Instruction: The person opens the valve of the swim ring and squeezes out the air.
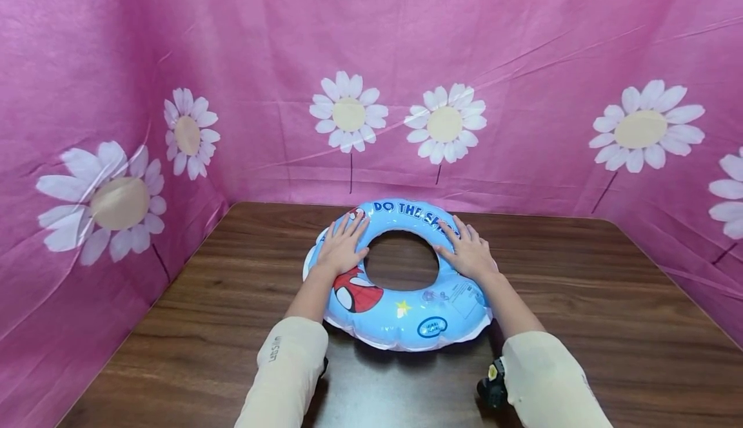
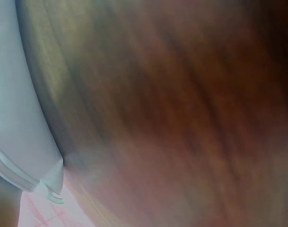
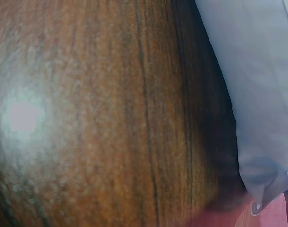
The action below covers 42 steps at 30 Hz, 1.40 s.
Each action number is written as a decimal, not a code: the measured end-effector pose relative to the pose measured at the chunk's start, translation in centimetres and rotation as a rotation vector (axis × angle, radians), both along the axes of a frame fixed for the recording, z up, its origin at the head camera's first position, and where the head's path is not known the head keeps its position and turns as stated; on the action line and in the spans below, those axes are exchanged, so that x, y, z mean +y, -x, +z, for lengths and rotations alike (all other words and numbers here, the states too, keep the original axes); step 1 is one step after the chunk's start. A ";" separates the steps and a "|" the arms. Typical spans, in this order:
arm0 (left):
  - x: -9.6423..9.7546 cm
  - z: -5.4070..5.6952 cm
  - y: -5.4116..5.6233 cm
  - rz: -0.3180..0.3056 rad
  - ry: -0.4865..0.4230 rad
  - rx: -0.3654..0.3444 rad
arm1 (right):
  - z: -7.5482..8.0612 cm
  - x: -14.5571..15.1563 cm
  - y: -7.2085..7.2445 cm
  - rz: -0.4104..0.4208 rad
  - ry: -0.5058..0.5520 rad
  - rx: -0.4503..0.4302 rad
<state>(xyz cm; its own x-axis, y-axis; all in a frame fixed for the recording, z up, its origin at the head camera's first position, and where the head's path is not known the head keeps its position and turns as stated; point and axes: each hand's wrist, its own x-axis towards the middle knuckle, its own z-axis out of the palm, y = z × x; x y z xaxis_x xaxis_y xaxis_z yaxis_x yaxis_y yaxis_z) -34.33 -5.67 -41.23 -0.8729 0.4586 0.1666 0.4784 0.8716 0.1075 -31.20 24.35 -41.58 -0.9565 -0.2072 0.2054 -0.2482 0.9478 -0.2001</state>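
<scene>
An inflated blue swim ring point(image 1: 406, 325) with a white underside lies on the wooden table, showing a red masked cartoon face, a yellow star and dark lettering along its far side. On its left part rests my left hand point(image 1: 342, 245), fingers spread and pointing away from me. My right hand point(image 1: 469, 252) lies spread on the ring's right part in the same way. Through the hole between the hands the table top shows. Neither hand appears in the wrist views, which show the pale sleeves point(image 2: 21, 104) and the wood close up.
The brown wood-grain table point(image 1: 580, 299) extends to both sides of the ring. Behind it and at the sides hangs a pink cloth point(image 1: 522, 41) printed with large white daisies. A small black device point(image 1: 492, 386) sits under my right sleeve.
</scene>
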 end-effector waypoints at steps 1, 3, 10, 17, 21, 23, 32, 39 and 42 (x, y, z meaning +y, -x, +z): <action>0.0 0.0 0.0 0.001 0.001 -0.003 | 0.0 0.0 0.0 -0.001 -0.001 0.001; 0.0 -0.1 -0.1 -0.002 0.000 -0.002 | -0.1 -0.1 -0.1 -0.003 -0.001 0.006; 0.0 -0.1 0.0 0.001 -0.004 -0.005 | -0.1 -0.1 0.0 -0.007 -0.006 0.012; -0.1 0.1 0.1 0.004 -0.013 -0.017 | -0.2 -0.1 0.3 -0.007 -0.015 0.011; -0.1 0.1 0.2 0.003 -0.006 -0.025 | -0.1 -0.1 0.3 -0.009 -0.016 0.002; 0.0 0.1 0.2 0.004 -0.001 -0.026 | -0.1 -0.1 0.2 -0.010 -0.016 -0.006; 0.1 0.0 0.2 0.013 0.008 -0.042 | 0.2 -0.1 0.1 -0.005 -0.014 -0.019; 0.1 0.1 0.2 0.012 0.023 -0.031 | 0.0 -0.1 0.1 -0.005 -0.009 -0.027; 0.1 0.0 0.3 0.011 0.023 -0.028 | 0.0 0.0 0.2 -0.007 -0.015 -0.030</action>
<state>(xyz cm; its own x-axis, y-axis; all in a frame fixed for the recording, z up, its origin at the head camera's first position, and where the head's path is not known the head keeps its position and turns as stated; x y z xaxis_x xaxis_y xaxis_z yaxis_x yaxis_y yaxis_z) -34.61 -5.59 -41.23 -0.8823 0.4519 0.1314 0.4654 0.8793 0.1009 -31.39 24.33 -41.62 -0.9637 -0.2030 0.1732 -0.2353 0.9526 -0.1927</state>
